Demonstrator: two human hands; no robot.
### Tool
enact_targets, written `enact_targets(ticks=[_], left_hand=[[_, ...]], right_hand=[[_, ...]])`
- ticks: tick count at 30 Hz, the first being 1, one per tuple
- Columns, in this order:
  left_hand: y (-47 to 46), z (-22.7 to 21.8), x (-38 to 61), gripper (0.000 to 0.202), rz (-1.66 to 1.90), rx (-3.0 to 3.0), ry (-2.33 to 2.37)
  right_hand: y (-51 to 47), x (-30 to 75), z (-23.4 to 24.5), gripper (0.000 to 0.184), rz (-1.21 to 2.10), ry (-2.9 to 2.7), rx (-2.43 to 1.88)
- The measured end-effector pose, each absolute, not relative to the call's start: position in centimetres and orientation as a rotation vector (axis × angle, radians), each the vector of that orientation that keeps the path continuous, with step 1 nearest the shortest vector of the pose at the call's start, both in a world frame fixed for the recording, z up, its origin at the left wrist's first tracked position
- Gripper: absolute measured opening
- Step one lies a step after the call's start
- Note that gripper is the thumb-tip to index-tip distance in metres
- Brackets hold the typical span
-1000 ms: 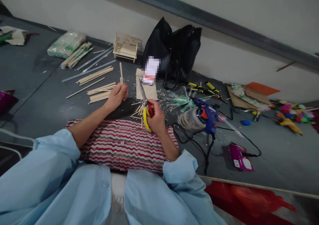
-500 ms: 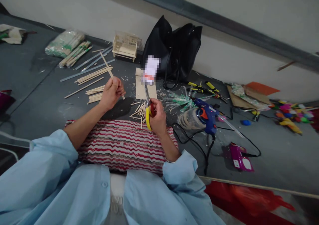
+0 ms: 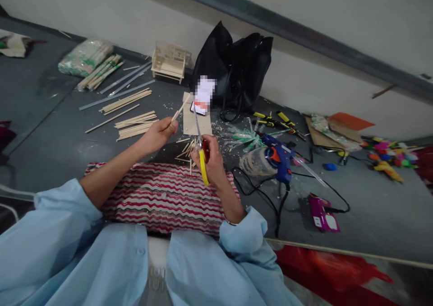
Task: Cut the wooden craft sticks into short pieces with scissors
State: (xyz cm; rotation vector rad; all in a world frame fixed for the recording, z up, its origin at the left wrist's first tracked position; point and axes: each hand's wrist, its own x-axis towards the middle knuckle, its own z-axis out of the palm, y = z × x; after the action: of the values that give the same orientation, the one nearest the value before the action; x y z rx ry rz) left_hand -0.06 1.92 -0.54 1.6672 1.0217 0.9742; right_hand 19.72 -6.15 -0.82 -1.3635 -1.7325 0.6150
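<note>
Pinched in my left hand are thin wooden sticks, slanting up to the right; I cannot tell their exact number. My right hand grips scissors with yellow and red handles, blades pointing up and away. The stick tips are close to the blades but apart from them. Below and between my hands lies a heap of short cut sticks. Longer wooden sticks lie in groups to the left of my left hand. Behind the blades, a phone rests on a piece of cardboard.
A small wooden model stands at the back by a black bag. To the right are a glue gun on a plastic jar, its cable, pliers and a purple box. Bagged sticks lie back left. A striped cushion is before me.
My left hand has moved right, toward the scissors, and its stick now leans right instead of left. The scissors have turned slightly in my right hand.
</note>
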Motion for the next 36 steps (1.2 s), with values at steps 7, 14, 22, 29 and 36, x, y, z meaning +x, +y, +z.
enact_targets(ticks=[7,14,22,29,36], left_hand=[[0.7,0.5,-0.6,0.034,0.832,1.948,1.117],[0.0,0.5,-0.4,0.029,0.757,2.055,1.135],[-0.8,1.1,0.1,0.024,0.698,2.080,1.153],[-0.7,0.8,0.1,0.020,0.697,2.135,1.167],[-0.7,0.3,0.0,0.023,0.657,2.224,1.171]], right_hand=[[-6.0,19.8,-0.8,0.045,0.729,-1.765,-1.377],[-6.0,19.9,-0.9,0.045,0.747,-1.772,-1.410],[-6.3,19.7,-0.4,0.049,0.823,-1.808,-1.441],[-6.2,19.8,-0.7,0.050,0.807,-1.841,-1.440],[-6.2,20.1,-1.2,0.054,0.777,-1.902,-1.494]])
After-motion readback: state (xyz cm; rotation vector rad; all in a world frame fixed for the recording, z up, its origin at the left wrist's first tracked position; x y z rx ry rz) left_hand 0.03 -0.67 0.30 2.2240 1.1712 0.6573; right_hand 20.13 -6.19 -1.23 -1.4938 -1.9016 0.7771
